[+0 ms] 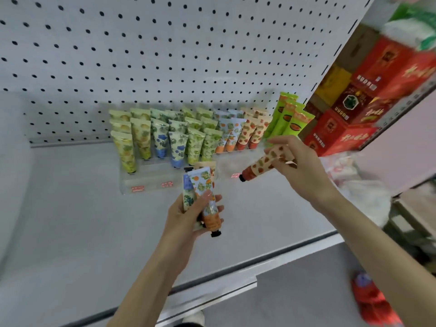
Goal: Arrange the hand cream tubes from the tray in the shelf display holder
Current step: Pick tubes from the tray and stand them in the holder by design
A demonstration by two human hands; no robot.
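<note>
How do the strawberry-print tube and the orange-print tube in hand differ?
Cream strawberry-print tube: red base, slanted, alone in the right hand. Pale-blue orange-print tube: orange base, nearly upright, bundled with other tubes in the left hand. Both have black caps, pointing down.

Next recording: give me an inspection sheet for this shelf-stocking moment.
Surface: white shelf carrying a clear display holder.
Job's things: patterned tubes stand in rows in the holder, green tubes at its right end; tray not in view.
Clutter: crumpled plastic bags beside the shelf's right end.
Grips: left hand holds a bunch of tubes; right hand pinches a strawberry-print tube.
Cables: nothing seen.
Surroundings: pegboard behind; red boxes on the neighbouring shelf; red object on the floor.
</note>
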